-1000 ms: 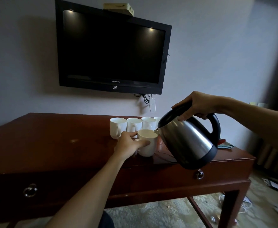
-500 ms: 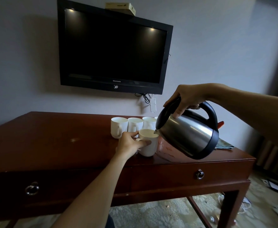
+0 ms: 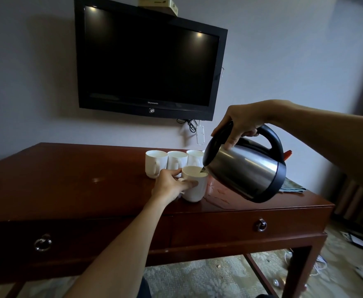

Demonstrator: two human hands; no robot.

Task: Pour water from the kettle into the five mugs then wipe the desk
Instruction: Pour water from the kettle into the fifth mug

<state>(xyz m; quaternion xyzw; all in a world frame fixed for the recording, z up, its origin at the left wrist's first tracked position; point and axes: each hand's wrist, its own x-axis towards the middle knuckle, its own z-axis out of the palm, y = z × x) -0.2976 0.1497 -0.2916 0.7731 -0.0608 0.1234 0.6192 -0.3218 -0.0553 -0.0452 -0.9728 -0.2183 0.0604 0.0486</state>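
My right hand [image 3: 239, 123] grips the black handle of a steel kettle [image 3: 245, 171], thumb on its lid. The kettle is tilted left, its spout just over the rim of a white mug [image 3: 194, 190]. My left hand [image 3: 170, 184] holds that front mug by its side on the dark wooden desk [image 3: 79, 179]. Behind it stands a row of white mugs: one on the left [image 3: 154, 163], one in the middle [image 3: 176, 161], one to the right [image 3: 194, 158]. The kettle hides whatever stands further right in the row. A folded greenish cloth [image 3: 292, 187] lies behind the kettle.
A black television [image 3: 148, 61] hangs on the wall above the desk, cables dangling under it. The desk has two drawers with ring pulls [image 3: 261, 225]. A wet, shiny patch [image 3: 217, 196] lies right of the front mug. Cables and small items litter the floor at right [image 3: 356, 244].
The kettle has risen and tipped further left, bringing its spout over the front mug's rim. My left hand has kept its hold on that mug.
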